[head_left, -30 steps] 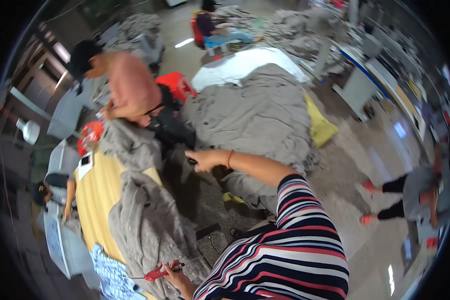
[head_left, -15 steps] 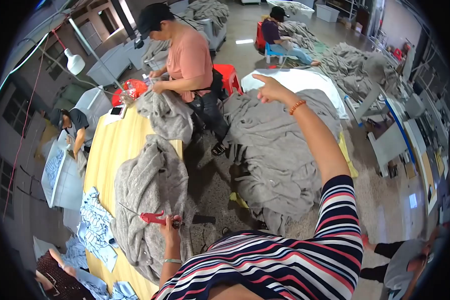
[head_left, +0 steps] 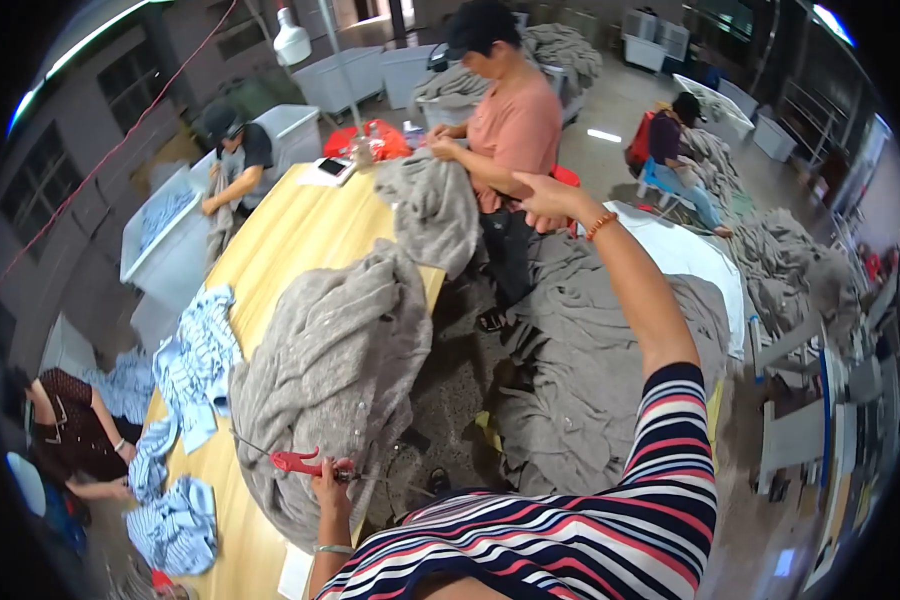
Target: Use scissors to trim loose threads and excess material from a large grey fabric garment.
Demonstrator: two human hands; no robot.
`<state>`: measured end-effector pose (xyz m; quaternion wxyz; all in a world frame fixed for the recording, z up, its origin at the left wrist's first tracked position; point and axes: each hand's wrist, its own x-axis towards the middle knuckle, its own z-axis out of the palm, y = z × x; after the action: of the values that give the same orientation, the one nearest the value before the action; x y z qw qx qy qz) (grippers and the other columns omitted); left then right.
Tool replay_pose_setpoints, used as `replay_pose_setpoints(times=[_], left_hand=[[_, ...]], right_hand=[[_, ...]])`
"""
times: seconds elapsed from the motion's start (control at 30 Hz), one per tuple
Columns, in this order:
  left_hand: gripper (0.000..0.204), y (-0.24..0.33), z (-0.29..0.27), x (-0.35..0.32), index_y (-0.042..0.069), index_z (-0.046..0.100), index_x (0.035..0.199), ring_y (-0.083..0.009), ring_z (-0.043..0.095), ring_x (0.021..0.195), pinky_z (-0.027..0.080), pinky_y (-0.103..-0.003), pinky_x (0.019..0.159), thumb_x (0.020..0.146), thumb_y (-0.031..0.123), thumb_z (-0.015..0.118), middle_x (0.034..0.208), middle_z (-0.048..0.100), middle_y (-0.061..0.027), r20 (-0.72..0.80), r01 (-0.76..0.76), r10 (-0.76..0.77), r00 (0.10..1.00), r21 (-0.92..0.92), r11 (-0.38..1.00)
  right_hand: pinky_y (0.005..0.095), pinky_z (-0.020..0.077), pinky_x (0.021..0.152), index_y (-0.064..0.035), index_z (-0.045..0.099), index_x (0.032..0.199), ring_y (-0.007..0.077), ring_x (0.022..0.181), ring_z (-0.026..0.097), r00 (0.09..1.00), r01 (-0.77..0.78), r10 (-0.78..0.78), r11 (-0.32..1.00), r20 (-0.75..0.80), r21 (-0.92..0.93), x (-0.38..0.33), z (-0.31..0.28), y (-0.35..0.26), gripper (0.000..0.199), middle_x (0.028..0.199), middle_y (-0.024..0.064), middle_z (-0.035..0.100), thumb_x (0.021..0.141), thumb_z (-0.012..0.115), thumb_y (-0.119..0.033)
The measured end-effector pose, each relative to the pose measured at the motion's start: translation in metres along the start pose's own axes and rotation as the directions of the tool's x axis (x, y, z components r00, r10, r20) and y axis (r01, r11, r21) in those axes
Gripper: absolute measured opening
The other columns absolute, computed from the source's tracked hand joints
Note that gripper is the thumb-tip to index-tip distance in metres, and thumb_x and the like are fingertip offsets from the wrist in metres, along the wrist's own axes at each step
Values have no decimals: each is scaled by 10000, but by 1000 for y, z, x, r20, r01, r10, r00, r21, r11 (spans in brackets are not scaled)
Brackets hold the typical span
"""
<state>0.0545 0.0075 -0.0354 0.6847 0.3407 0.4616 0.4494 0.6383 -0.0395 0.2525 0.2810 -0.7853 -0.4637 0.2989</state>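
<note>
My left hand [head_left: 333,484] is closed round the handle of a red trigger gun [head_left: 294,461] with a long, thin metal nozzle pointing left. Its exact kind is unclear. The gun is over a heaped grey knitted garment [head_left: 335,325] on the near part of the wooden table. My right hand [head_left: 556,200] is raised at the end of a stretched arm, index finger extended and other fingers bent, holding nothing. From my view it overlaps the waist of a co-worker in a pink shirt [head_left: 518,125]; any contact cannot be made out.
The pale wooden table [head_left: 280,235] carries striped blue garments [head_left: 198,350] and a phone [head_left: 335,167]. A big grey fabric pile [head_left: 600,370] lies right of the aisle. Co-workers are beside a white bin [head_left: 160,255], at the table's left edge, and seated far right.
My view has turned left, so the table and co-workers appear farther right. My right arm stays raised and pointing; my left hand keeps the red trigger gun.
</note>
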Motion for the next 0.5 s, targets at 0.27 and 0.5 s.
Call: replay_pose_setpoints(times=[0.27, 0.5], left_hand=[[220, -10, -2, -11, -2, 545, 991, -201, 643, 736, 553, -363, 715, 942, 212, 555, 832, 638, -102, -10, -24, 23, 1000, -51, 998], [227, -12, -19, -27, 7, 547, 1026, -218, 640, 765, 548, -390, 746, 936, 213, 570, 843, 638, -121, -58, -20, 16, 998, -69, 997]], right_hand=[[406, 499, 573, -85, 546, 1167, 272, 603, 613, 565, 811, -825, 559, -16, -171, 236, 3, -57, 492, 896, 152, 653, 809, 566, -422], [371, 457, 548, -1, 577, 1062, 233, 582, 557, 883, 234, -359, 895, -301, -380, 283, 21, -121, 684, 818, 135, 637, 853, 393, -626]])
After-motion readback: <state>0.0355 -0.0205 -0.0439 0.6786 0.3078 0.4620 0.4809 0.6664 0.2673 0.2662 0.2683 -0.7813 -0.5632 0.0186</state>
